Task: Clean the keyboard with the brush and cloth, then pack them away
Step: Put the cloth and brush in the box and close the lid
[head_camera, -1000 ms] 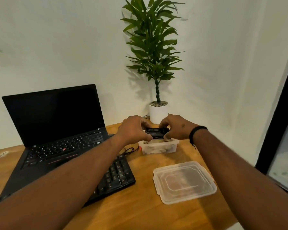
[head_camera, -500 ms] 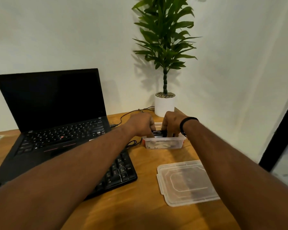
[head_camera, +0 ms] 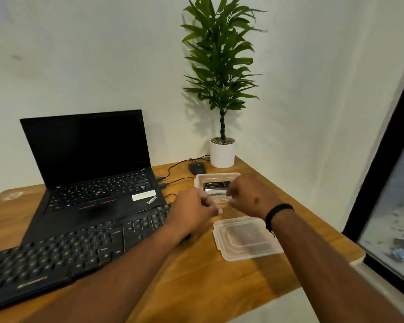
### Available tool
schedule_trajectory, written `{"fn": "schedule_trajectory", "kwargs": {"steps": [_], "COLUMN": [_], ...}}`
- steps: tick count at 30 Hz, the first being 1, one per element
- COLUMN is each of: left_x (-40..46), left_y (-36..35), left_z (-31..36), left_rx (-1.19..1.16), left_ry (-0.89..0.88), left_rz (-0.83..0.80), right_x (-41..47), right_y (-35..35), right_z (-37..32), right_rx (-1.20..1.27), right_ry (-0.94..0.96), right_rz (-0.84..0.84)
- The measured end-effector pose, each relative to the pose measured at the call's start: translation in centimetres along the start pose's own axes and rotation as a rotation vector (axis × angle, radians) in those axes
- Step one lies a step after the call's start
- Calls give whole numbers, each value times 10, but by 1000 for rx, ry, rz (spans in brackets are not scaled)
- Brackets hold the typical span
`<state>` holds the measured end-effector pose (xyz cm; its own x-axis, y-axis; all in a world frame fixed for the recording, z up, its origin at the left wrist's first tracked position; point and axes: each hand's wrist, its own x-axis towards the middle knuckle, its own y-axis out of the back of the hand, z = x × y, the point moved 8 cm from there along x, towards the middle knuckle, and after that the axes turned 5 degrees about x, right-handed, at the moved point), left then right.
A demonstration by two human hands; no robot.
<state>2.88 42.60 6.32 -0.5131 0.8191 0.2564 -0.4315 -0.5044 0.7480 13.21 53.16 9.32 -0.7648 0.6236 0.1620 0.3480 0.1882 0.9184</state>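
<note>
A clear plastic container (head_camera: 216,176) stands on the wooden table behind my hands. A black brush-like item (head_camera: 216,185) lies inside it on something pale; I cannot make out the cloth. My left hand (head_camera: 193,212) hovers just in front of the container at its left, fingers loosely curled and holding nothing. My right hand (head_camera: 248,197), with a black band on its wrist, covers the container's right front corner, also loosely curled and empty. The black external keyboard (head_camera: 68,250) lies to the left, partly under my left forearm.
The container's clear lid (head_camera: 245,238) lies flat on the table below my right hand. An open black laptop (head_camera: 91,183) stands behind the keyboard. A black mouse (head_camera: 197,168) and a white potted plant (head_camera: 222,155) sit at the back. The table edge (head_camera: 350,250) runs close on the right.
Both hands have let go of the black item, which now lies in the container, and have drawn back toward me. The camera has tilted, so more of the table shows.
</note>
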Motion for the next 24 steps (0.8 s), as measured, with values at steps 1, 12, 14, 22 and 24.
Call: {"fn": "schedule_trajectory", "kwargs": {"steps": [1, 12, 14, 22, 24], "left_x": [-14, -81, -81, -85, -88], "left_y": [-4, -37, -38, -11, 0], "left_z": [-5, -16, -18, -15, -10], "left_rx": [-12, -202, -265, -516, -717], "left_ry": [48, 431, 490, 469, 449], "left_rz": [-8, -40, -33, 260, 363], "right_x": [-14, -99, -103, -115, -123], "right_y": [-5, -43, -51, -7, 3], "right_z": [7, 47, 54, 38, 32], "right_rx": [26, -133, -75, 754, 986], "right_ry": [-39, -435, -498, -287, -269], "right_rz": [-1, 105, 96, 651, 732]}}
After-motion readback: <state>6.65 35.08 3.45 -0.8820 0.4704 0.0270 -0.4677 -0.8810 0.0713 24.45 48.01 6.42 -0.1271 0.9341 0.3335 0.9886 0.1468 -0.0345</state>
